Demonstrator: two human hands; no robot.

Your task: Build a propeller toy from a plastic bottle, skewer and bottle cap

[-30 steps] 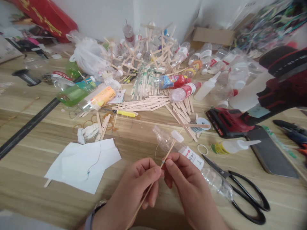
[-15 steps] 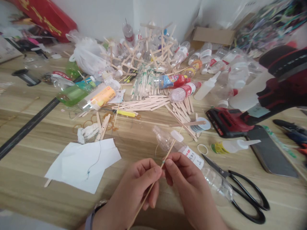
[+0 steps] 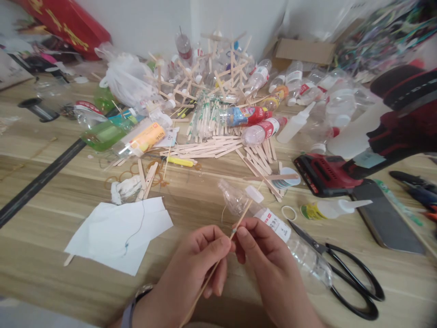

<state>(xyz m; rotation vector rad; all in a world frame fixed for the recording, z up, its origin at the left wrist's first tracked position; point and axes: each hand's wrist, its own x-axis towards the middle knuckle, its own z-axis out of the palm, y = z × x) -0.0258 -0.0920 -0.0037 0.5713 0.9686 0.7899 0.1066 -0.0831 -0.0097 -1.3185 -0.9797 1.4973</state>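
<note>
A thin wooden stick runs slantwise between my hands, with a white bottle cap near its upper end. My left hand pinches the stick between thumb and fingers. Close beside it, my right hand pinches the stick at a small bluish-green thread wrap. Behind the right hand lies a clear plastic bottle on its side. White paper sheets with a dark thread on top are left of my hands.
Black-handled scissors lie at the right, near a phone, a glue bottle and a red cordless drill. Flat wooden sticks, a yellow-handled tool and many plastic bottles fill the back of the wooden table.
The hands and the stick stay almost where they were. The cap end of the stick has shifted very slightly to the right.
</note>
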